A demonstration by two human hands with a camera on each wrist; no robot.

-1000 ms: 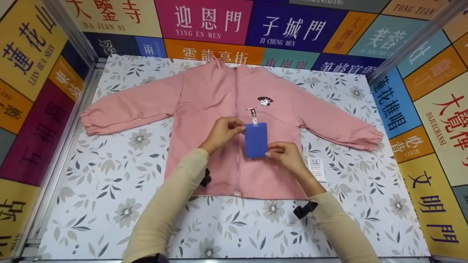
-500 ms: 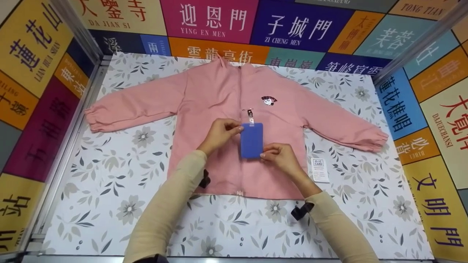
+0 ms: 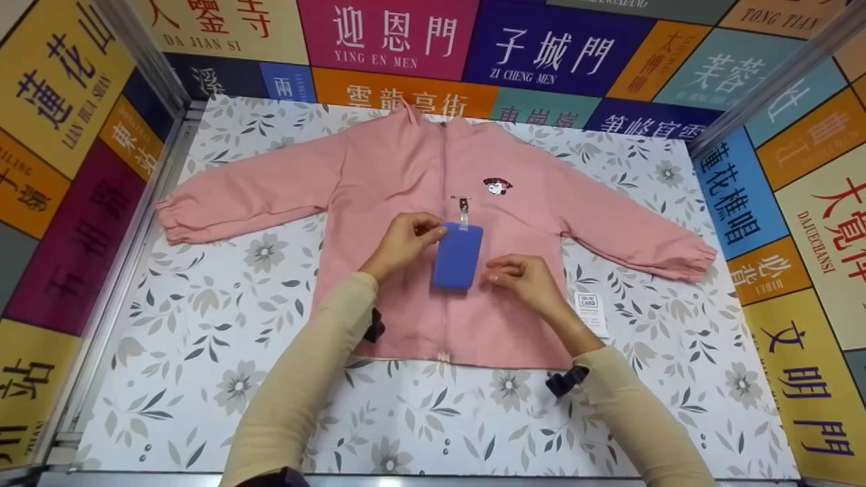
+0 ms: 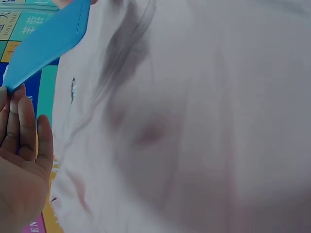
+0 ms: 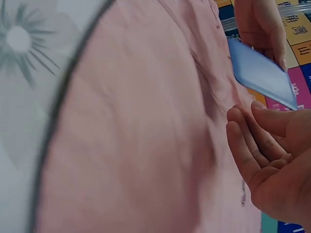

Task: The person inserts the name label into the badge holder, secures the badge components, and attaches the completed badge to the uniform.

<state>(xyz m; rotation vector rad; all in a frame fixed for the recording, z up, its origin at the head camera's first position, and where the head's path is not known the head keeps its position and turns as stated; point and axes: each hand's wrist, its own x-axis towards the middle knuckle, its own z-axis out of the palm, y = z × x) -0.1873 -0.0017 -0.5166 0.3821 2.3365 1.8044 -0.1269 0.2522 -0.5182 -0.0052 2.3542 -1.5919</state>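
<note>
A blue badge holder [image 3: 457,257] with a clear strap and metal clip [image 3: 463,205] at its top is held above a pink zip-up jacket [image 3: 379,297]. My left hand [image 3: 403,245] pinches its upper left corner between thumb and fingers; the left wrist view shows the same pinch on the holder [image 4: 48,41]. Just right of the holder's lower edge is my right hand [image 3: 528,281], apart from it, fingers loosely bent and nothing between them. In the right wrist view a gap shows between the right hand [image 5: 282,160] and the holder [image 5: 262,73].
Spread flat with both sleeves out, the jacket covers much of the flower-patterned table [image 3: 169,379]. A small white printed card [image 3: 591,312] lies at its right side. Panels with large lettering [image 3: 392,40] wall in the back and sides.
The holder has shifted left and now leans slightly. My right hand, which pinched its lower right corner before, has let go and moved a little away. The left hand keeps its grip.
</note>
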